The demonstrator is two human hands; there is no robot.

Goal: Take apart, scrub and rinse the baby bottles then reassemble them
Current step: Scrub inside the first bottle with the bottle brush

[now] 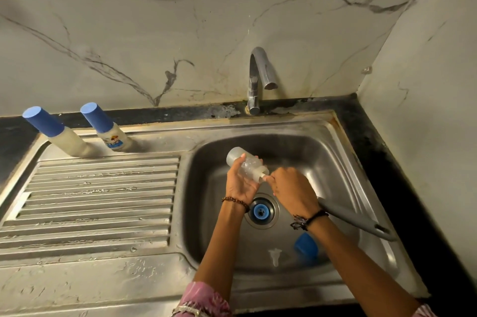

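Head view looks down into a steel sink (335,151); the left hand (241,182) is wrapped round an open clear bottle (245,164), held on its side over the basin with its neck pointing right; the right hand (291,187) is closed on a grey brush (356,221) whose handle trails back over the wrist, the head apparently inside the neck, though the bristles themselves are hidden. The step looks like scrubbing the inside; to do it well, keep the bottle firmly braced, push the brush to the base, then twist the bottle against the brush so the walls and shoulder are all covered. A blue ring (260,210) sits on the drain, a clear teat (275,256) and a blue cap (306,247) lie on the basin floor near the front; keep them from the drain. Two capped bottles (113,133) stand on the draining board, apparently awaiting their turn. The tap (258,76) runs no visible water.
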